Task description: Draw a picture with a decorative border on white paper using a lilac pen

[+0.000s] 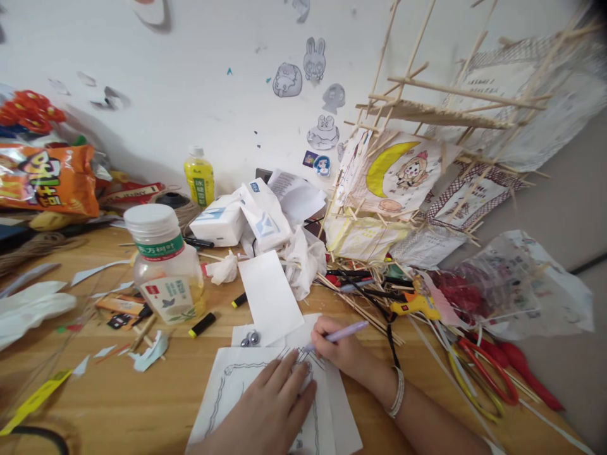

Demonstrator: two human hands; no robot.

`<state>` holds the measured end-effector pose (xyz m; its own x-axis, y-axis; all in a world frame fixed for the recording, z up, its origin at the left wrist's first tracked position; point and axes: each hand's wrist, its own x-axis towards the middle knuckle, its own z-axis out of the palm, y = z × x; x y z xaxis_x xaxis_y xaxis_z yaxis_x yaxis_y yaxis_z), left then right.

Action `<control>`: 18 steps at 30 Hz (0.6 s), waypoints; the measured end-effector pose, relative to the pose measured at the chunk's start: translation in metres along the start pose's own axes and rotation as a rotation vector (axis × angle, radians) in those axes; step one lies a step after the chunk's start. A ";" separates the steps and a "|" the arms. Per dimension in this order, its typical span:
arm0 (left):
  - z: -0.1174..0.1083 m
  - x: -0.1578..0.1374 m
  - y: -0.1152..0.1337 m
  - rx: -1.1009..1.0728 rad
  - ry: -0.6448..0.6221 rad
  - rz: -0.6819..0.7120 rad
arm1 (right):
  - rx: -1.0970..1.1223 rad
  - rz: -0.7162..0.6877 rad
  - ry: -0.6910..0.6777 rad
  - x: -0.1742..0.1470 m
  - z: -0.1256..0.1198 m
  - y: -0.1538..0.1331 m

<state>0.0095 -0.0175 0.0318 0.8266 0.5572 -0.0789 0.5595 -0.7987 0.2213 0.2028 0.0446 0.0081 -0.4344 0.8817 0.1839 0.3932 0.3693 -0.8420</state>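
My right hand (pixel 334 351) is closed round a light purple pen (pixel 348 331), its tip down at the dark slanted lines near the top right of a white sheet of paper (pixel 218 379). That sheet bears a hand-drawn wavy double border. My left hand (pixel 275 398) lies flat on it with fingers stretched out, covering much of the drawing. More white paper lies under the sheet. A blank white card (pixel 271 297) is just beyond, with small shiny metallic balls (pixel 250 339) beside its lower edge.
A large plastic jar (pixel 165 272) stands at left, near a black marker cap (pixel 202 325). Tissue packs (pixel 220 218) and a yellow drink bottle (pixel 199 177) are behind. At right are a stick frame (pixel 450 114), a yellow glue gun (pixel 417 303) and red-handled scissors (pixel 490 370). Paper scraps litter the table.
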 end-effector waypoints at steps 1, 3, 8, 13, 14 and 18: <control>-0.004 0.000 0.001 0.002 0.014 -0.014 | 0.006 0.001 0.005 0.000 0.000 0.000; -0.011 -0.001 0.003 -0.007 -0.003 -0.013 | 0.029 0.023 0.020 0.000 0.000 0.001; -0.015 -0.001 0.006 0.002 -0.029 -0.021 | 0.044 0.036 0.008 0.000 0.001 0.002; -0.012 0.002 0.003 -0.059 -0.096 -0.036 | 0.061 0.063 0.030 -0.001 0.001 0.005; -0.011 0.002 0.003 -0.070 -0.113 -0.032 | 0.084 0.069 0.040 -0.001 0.001 0.005; -0.012 0.002 0.003 -0.080 -0.071 -0.087 | 0.201 0.046 0.071 -0.001 -0.002 -0.001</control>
<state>0.0117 -0.0160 0.0437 0.7790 0.6038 -0.1692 0.6250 -0.7258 0.2873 0.2040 0.0437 0.0099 -0.3591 0.9174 0.1717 0.2385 0.2681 -0.9334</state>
